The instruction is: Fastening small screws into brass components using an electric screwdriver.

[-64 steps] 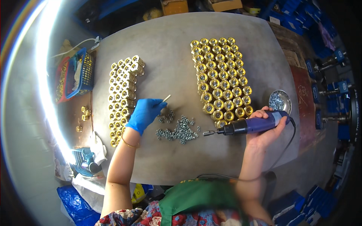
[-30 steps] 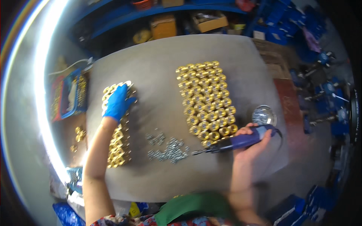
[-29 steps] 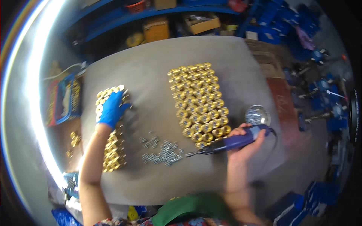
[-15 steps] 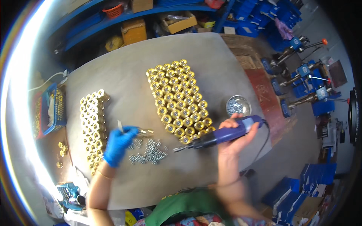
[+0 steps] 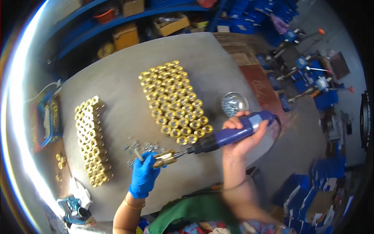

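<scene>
My left hand (image 5: 145, 175), in a blue glove, is closed around a brass cylindrical part (image 5: 165, 158). A thin pale strip (image 5: 138, 155) sticks up between the same fingers; its kind I cannot make out. My bare right hand (image 5: 241, 136) grips a purple electric screwdriver (image 5: 233, 134), its cord trailing off to the right. The bit (image 5: 181, 153) points left and meets the end of the brass part. Behind the left hand lie loose small screws (image 5: 151, 147), partly hidden by it. Beyond the screwdriver stands a large block of upright brass parts (image 5: 171, 101).
A second group of brass parts (image 5: 87, 136) stands on the grey table (image 5: 117, 74) at the left. A round metal bowl of screws (image 5: 235, 103) sits at the right. Past the left edge is a blue basket (image 5: 52, 121); lever presses (image 5: 302, 64) stand far right.
My left hand has moved right and nearer me, bringing the brass part to the screwdriver's bit. The right hand keeps its hold on the screwdriver. The whole view has shifted slightly.
</scene>
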Motion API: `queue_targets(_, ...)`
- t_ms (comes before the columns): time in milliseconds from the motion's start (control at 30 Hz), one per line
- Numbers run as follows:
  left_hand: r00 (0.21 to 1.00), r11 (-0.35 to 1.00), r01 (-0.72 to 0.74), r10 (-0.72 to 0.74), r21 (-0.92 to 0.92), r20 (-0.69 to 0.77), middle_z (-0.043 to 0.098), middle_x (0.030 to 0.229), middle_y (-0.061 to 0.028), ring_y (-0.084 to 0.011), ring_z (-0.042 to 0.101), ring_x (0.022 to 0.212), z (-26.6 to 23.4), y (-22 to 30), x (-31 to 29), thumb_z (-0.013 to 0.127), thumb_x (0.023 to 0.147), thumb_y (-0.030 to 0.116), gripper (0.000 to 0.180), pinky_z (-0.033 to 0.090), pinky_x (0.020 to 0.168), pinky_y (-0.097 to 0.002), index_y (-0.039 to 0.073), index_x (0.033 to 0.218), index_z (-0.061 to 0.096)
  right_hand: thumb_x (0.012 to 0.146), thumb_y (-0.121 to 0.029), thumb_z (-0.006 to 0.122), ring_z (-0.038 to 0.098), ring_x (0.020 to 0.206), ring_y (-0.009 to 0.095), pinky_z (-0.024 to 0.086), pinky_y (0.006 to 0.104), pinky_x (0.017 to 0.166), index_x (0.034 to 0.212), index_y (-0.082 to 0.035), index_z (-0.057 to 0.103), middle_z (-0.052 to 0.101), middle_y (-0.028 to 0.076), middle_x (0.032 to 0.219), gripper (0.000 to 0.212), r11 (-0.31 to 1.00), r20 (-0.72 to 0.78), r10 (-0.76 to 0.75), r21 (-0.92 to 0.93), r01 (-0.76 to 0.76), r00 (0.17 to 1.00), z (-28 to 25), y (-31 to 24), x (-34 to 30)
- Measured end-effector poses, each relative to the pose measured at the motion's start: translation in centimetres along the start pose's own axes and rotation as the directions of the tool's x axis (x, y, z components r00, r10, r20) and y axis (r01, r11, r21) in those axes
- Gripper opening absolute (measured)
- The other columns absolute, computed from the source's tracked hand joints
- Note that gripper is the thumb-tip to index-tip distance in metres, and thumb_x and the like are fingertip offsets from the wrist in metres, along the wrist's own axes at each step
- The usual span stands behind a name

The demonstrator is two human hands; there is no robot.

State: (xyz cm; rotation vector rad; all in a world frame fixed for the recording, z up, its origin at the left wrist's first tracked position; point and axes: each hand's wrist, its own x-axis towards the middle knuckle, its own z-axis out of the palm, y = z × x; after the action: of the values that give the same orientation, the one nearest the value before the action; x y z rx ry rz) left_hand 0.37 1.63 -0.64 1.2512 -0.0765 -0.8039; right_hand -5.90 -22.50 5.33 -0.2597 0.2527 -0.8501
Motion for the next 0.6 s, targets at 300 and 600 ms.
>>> queue_targets(300, 0.968, 0.988, -0.146, 0.152, 0.045, -0.199, 0.059, 0.076, -0.0069, -0.0126, 0.057, 0.063, -0.6, -2.4, -0.1, 0.058, 0.086, 0.029, 0.027, 0.042, 0.047, -0.0185, 0.003, 0.093, 0.054, 0.079, -0.059, 0.045, 0.044, 0.053, 0.016, 0.036, 0.0305, 0.055, 0.087, -0.010, 0.047, 0.049, 0.004, 0.079, 0.050, 0.996, 0.009, -0.028, -0.081, 0.029, 1.000, -0.1, 0.6, 0.2)
queue_targets(600, 0.979, 0.997, -0.021, 0.006, -0.070, -0.206, 0.057, 0.067, -0.0051, -0.0061, 0.050, 0.051, 0.7, -1.2, -0.5, 0.056, 0.087, 0.033, 0.026, 0.032, 0.038, -0.0141, 0.007, 0.085, 0.054, 0.079, -0.055, 0.048, 0.046, 0.054, 0.017, 0.037, 0.0313, 0.056, 0.089, -0.008, 0.047, 0.051, 0.006, 0.081, 0.048, 0.995, 0.007, -0.038, -0.091, 0.039, 0.999, -0.1, 0.4, 0.1)
